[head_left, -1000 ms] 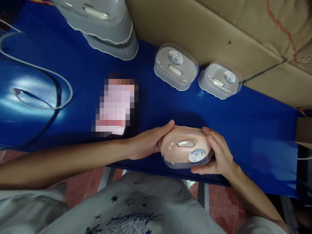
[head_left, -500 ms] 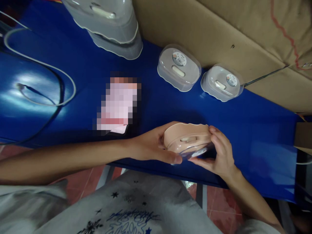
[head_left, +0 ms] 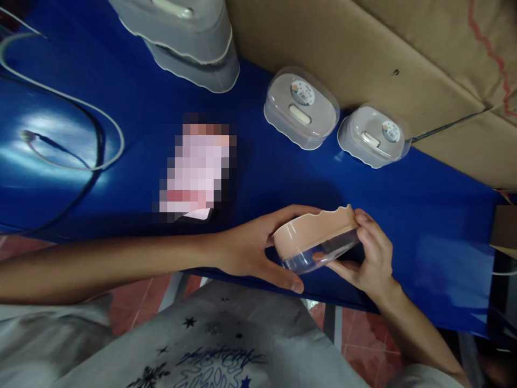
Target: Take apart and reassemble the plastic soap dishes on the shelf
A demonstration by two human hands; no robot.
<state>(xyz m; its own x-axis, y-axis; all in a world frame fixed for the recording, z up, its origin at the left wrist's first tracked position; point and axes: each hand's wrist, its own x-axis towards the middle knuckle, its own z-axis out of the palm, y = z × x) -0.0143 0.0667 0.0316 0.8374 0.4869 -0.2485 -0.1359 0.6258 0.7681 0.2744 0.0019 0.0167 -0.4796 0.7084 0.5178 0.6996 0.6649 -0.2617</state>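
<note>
A peach-coloured oval container with a clear plastic lid is held between both hands above the near edge of the blue table. It is tipped so its wavy-rimmed peach base faces up and away and the clear lid faces me. My left hand grips its left end, thumb underneath. My right hand holds its right end with the fingers curled on the rim.
Two grey lidded containers of the same shape sit at the table's far side against a cardboard sheet. A stack of bigger grey containers stands far left. A blurred phone-like item and a white cable lie on the table.
The peach container has been turned over in my hands: its lid with the label faced up a second ago, now the base shows and the lid points toward me.
</note>
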